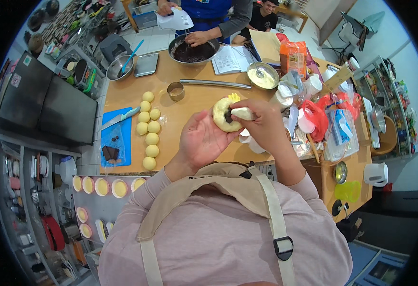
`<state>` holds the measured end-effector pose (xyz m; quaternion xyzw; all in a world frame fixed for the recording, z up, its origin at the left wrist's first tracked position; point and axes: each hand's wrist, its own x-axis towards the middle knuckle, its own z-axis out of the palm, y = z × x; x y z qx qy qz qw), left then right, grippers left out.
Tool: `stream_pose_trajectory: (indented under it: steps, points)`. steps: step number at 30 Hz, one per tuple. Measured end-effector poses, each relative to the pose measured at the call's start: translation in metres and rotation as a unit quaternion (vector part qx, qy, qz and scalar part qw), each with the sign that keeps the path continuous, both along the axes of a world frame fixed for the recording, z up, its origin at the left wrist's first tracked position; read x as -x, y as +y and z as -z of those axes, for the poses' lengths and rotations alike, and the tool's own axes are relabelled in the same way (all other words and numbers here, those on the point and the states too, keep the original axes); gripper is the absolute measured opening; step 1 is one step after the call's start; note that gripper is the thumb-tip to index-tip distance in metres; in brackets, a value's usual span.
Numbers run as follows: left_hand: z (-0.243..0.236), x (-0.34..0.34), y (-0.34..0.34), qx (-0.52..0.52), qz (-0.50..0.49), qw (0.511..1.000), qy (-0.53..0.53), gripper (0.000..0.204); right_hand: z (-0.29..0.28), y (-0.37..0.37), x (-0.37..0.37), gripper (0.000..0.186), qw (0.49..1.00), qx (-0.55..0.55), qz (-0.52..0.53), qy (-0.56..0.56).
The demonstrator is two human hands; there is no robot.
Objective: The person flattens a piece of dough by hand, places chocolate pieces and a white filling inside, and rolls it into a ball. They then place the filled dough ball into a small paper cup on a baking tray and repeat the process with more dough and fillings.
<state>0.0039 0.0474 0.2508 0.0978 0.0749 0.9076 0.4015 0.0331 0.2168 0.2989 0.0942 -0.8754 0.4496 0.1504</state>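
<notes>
My left hand (pixel 200 138) is palm up, with a round piece of pale yellow dough (pixel 220 125) resting on its fingers. Dark chocolate pieces (pixel 228 116) sit in the hollow of the dough. Between thumb and fingers, my right hand (pixel 262 125) pinches a smooth white oval piece (pixel 244 113) over the dough's right side; its kind is unclear. Something yellow and ridged (pixel 234 97) shows at the dough's far edge. To the left, several dough balls (pixel 151 138) lie in rows on the table.
A blue cutting board (pixel 123 157) holds a knife (pixel 120 118) and chocolate chunks (pixel 110 153). Near the metal ring (pixel 175 91) lies a long metal bar (pixel 215 84). Across the table (pixel 194 102), a co-worker's hands hold a mixer (pixel 174 19) and a bowl of dark batter (pixel 193 49). Bags and containers crowd the right.
</notes>
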Motion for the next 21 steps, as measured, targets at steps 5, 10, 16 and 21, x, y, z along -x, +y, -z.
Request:
stream_pose_trajectory:
  steps: [5,10,16,21]
  points:
    - [0.0,0.006,-0.016,-0.039,0.012,0.998,-0.05,0.072,-0.019,-0.011,-0.005,0.02,0.997,-0.005,0.063,0.034]
    - [-0.004,0.003,-0.024,-0.007,-0.005,1.0,-0.015,0.071,0.0,-0.035,0.002,0.022,0.989,-0.135,0.037,0.054]
    - [0.004,0.01,-0.049,-0.024,-0.031,0.999,-0.008,0.071,-0.016,-0.046,0.007,0.022,0.996,-0.031,0.063,0.055]
    - [0.006,0.016,-0.057,-0.05,-0.028,0.998,-0.021,0.073,-0.038,-0.03,0.013,0.037,0.98,-0.162,0.032,-0.112]
